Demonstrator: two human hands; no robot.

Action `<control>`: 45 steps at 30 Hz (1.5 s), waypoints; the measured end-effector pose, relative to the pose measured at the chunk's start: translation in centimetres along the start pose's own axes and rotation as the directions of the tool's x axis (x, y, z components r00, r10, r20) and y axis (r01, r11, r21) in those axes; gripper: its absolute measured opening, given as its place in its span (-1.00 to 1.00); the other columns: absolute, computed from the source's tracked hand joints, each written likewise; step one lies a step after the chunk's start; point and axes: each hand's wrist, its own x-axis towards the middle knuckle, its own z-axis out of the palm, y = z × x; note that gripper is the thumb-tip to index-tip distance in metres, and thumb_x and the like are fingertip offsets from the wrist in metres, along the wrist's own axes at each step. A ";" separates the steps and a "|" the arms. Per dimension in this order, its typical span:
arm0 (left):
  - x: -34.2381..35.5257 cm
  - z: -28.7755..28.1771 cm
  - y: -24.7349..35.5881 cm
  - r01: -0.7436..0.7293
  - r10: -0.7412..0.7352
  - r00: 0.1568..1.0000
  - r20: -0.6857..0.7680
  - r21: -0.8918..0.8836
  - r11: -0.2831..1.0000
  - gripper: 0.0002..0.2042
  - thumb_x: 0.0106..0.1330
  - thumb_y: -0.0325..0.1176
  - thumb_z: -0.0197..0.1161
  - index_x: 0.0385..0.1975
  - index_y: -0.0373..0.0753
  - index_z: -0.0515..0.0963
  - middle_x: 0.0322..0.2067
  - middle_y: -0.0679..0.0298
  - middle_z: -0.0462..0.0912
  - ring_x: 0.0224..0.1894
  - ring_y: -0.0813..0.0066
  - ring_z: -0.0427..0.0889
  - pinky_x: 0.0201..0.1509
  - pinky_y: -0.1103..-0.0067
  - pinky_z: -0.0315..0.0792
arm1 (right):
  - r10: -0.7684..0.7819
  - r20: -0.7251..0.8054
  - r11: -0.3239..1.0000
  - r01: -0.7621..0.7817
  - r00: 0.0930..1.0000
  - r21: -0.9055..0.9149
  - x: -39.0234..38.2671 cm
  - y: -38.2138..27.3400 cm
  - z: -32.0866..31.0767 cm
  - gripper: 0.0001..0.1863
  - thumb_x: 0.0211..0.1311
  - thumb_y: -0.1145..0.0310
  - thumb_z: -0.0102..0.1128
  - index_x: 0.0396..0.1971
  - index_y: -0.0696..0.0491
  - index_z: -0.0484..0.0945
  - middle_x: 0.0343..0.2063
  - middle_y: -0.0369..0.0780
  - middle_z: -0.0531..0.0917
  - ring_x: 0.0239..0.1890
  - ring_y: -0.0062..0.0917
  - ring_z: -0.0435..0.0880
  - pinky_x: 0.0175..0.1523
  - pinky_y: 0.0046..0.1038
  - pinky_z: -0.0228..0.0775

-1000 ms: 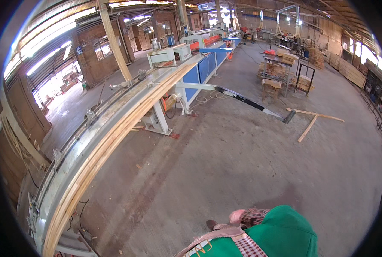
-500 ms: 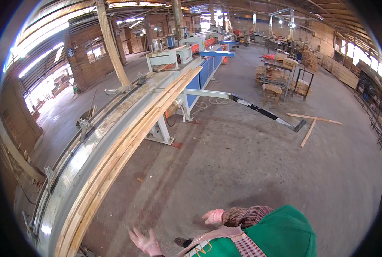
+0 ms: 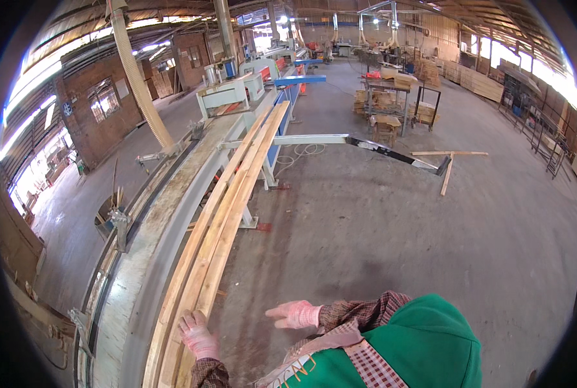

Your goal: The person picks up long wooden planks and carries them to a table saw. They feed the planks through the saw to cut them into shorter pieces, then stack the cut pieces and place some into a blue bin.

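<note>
Boards (image 3: 225,213) ran lengthwise away; left hand (image 3: 198,333) was nearer, spread on them; right hand (image 3: 296,314) (empty, loosely open) hung right of them.

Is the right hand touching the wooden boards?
No, the right hand is apart from the wooden boards, with floor showing between them.

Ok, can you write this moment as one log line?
Left hand: over wooden boards, contact unclear | Right hand: open, holding nothing, right of wooden boards | Metal bed: left of wooden boards
</note>
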 end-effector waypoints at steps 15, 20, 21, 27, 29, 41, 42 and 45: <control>3.5 0.9 0.1 -0.002 -0.016 0.990 -0.140 -0.129 0.992 -0.49 0.01 -0.50 0.26 0.08 -0.16 0.59 0.14 0.11 0.56 0.18 0.03 0.52 0.18 0.18 0.48 | -0.724 -0.081 0.665 0.663 0.684 -0.345 24.3 -9.7 -8.1 -0.48 0.35 0.07 0.27 0.23 -0.02 0.56 0.05 -0.10 0.67 0.11 -0.23 0.64 0.15 -0.24 0.53; 4.7 1.3 0.8 0.120 -0.076 0.985 0.153 -0.308 0.944 -0.53 0.10 -0.26 0.37 0.03 -0.29 0.58 0.13 0.09 0.58 0.19 0.07 0.54 0.17 0.22 0.52 | -0.824 0.257 0.438 0.856 0.505 -0.275 31.9 -10.1 -12.0 -0.55 0.12 0.30 0.30 0.07 0.00 0.60 -0.10 -0.09 0.67 -0.06 -0.16 0.65 -0.03 -0.18 0.52; 4.5 1.3 0.8 0.324 -0.228 0.926 0.302 -0.322 0.890 -0.49 0.09 -0.18 0.41 0.07 -0.22 0.58 0.14 0.15 0.58 0.20 0.11 0.55 0.22 0.20 0.47 | -0.820 0.374 0.387 0.901 0.433 -0.196 34.3 -11.3 -10.8 -0.52 0.12 0.28 0.32 0.10 -0.02 0.59 -0.13 -0.09 0.67 -0.05 -0.15 0.65 0.03 -0.19 0.51; 4.6 3.7 -3.3 0.328 -0.321 0.943 0.082 -0.363 0.872 -0.56 -0.02 -0.19 0.40 -0.04 0.04 0.64 -0.09 0.33 0.65 0.04 0.22 0.62 0.06 0.23 0.50 | -0.742 0.664 -0.005 0.990 0.092 -0.142 42.1 -12.9 -4.3 -0.20 -0.02 0.25 0.35 0.29 0.20 0.34 -0.08 0.04 0.55 -0.14 0.00 0.59 -0.13 -0.06 0.44; 4.8 5.0 -4.9 0.426 -0.401 0.903 0.154 -0.206 0.881 -0.65 -0.02 -0.22 0.35 -0.15 0.10 0.68 -0.23 0.37 0.66 -0.07 0.24 0.66 -0.04 0.20 0.50 | -0.733 0.679 -0.084 0.984 0.046 -0.158 44.9 -13.8 -0.8 -0.08 -0.10 0.32 0.34 0.37 0.21 0.23 -0.21 0.00 0.50 -0.25 0.01 0.58 -0.28 -0.07 0.43; 8.3 7.4 -7.1 0.538 -0.441 0.817 0.372 -0.213 0.816 -0.55 0.13 -0.22 0.31 0.09 0.28 0.66 -0.12 0.44 0.75 -0.08 0.23 0.72 -0.10 0.22 0.58 | -0.605 0.779 0.166 0.983 0.161 -0.075 48.4 -14.7 2.0 -0.28 0.15 0.24 0.22 0.34 0.17 0.37 -0.11 -0.07 0.62 -0.14 -0.25 0.62 -0.08 -0.29 0.47; 8.2 7.4 -7.3 0.520 -0.427 0.834 0.350 -0.235 0.821 -0.52 0.13 -0.19 0.34 0.13 0.26 0.64 -0.08 0.43 0.75 -0.05 0.24 0.72 -0.05 0.24 0.58 | -0.587 0.796 0.222 0.975 0.152 -0.022 48.1 -15.1 1.6 -0.29 0.17 0.24 0.21 0.34 0.16 0.38 -0.11 -0.08 0.63 -0.13 -0.27 0.62 -0.07 -0.30 0.47; 7.9 7.5 -7.6 0.471 -0.439 0.881 0.178 -0.248 0.846 -0.64 0.11 -0.17 0.33 -0.03 0.19 0.71 -0.21 0.35 0.76 -0.11 0.17 0.72 -0.11 0.20 0.56 | -0.534 0.838 0.399 0.908 0.116 0.129 47.5 -16.1 0.2 -0.33 0.20 0.24 0.18 0.33 0.15 0.40 -0.09 -0.11 0.65 -0.11 -0.34 0.62 -0.03 -0.34 0.47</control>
